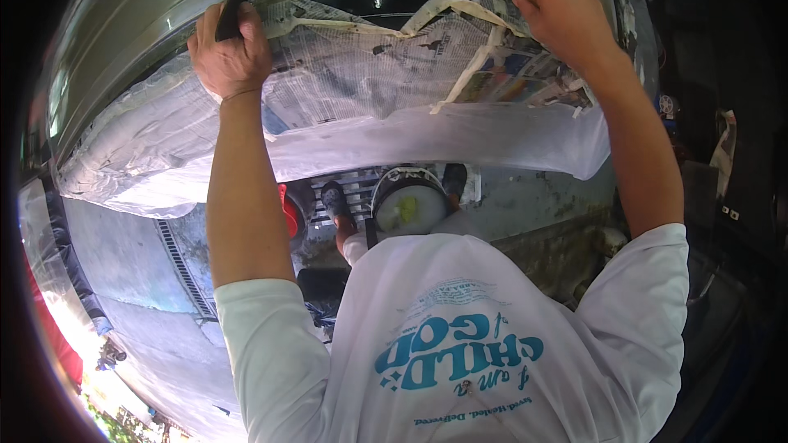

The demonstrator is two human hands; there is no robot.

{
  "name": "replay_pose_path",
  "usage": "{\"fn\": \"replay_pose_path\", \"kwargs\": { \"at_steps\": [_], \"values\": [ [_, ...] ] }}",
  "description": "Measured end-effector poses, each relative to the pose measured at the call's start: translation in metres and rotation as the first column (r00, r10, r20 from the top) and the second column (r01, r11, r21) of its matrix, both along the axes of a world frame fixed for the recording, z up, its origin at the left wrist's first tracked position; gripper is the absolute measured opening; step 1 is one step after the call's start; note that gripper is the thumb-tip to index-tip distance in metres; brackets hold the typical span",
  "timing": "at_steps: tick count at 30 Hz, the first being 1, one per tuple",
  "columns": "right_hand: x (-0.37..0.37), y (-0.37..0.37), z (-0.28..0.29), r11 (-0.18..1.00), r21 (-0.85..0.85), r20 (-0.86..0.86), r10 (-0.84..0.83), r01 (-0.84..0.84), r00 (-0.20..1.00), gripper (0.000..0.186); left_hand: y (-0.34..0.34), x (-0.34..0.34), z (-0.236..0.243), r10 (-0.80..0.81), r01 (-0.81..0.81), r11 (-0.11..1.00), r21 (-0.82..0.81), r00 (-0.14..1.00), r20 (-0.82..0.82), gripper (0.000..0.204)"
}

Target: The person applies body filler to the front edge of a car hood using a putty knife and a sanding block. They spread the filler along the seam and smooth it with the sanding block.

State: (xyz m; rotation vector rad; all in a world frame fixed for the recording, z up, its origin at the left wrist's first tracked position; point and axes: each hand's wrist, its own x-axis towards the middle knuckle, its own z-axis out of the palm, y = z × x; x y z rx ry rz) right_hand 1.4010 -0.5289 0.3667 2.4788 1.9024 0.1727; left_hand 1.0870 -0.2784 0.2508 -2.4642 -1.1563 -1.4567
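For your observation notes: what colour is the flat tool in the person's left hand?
Dark, nearly black flat tool, in the head view.

This looks like a car body or paint workshop. Just under both raised hands, a vehicle's body panel [246, 0] is masked off with newspaper [361, 74], strips of masking tape [476, 57] and a clear plastic sheet [427, 135]. Below the arms lies a stained concrete floor [131, 254] with a metal drain grate [185, 267]. Dark clutter sits well off beside the right arm.
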Motion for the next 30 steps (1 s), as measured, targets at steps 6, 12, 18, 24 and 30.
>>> {"fn": "replay_pose_path", "kwargs": {
  "at_steps": [6, 12, 18, 24, 30],
  "values": [
    [-0.010, 0.001, -0.008, 0.998, 0.022, 0.068, -0.056, 0.055, 0.996, 0.020, 0.004, -0.002, -0.008, -0.058, 0.058, 0.998, -0.009, 0.998, 0.023, 0.026],
    [0.022, 0.068, 0.075, 0.927, -0.367, -0.240, -0.180, 0.083, 0.954, 0.020, -0.002, 0.018, 0.010, -0.232, 0.240, 0.970, -0.027, 0.958, 0.166, 0.025],
    [0.010, 0.051, 0.047, 0.987, -0.152, -0.299, -0.096, 0.052, 0.950, 0.015, -0.002, -0.003, 0.007, -0.033, 0.036, 0.999, -0.028, 0.996, 0.081, 0.028],
    [-0.004, 0.029, 0.025, 0.993, -0.059, -0.039, -0.107, 0.105, 0.994, 0.012, 0.004, 0.007, 0.004, -0.126, 0.122, 0.992, 0.041, 0.987, 0.104, 0.030],
    [0.035, 0.081, 0.080, 0.934, -0.337, -0.362, -0.014, -0.117, 0.932, 0.015, 0.005, 0.011, 0.003, -0.054, 0.060, 0.997, -0.048, 0.993, 0.108, 0.031]
  ]
}}
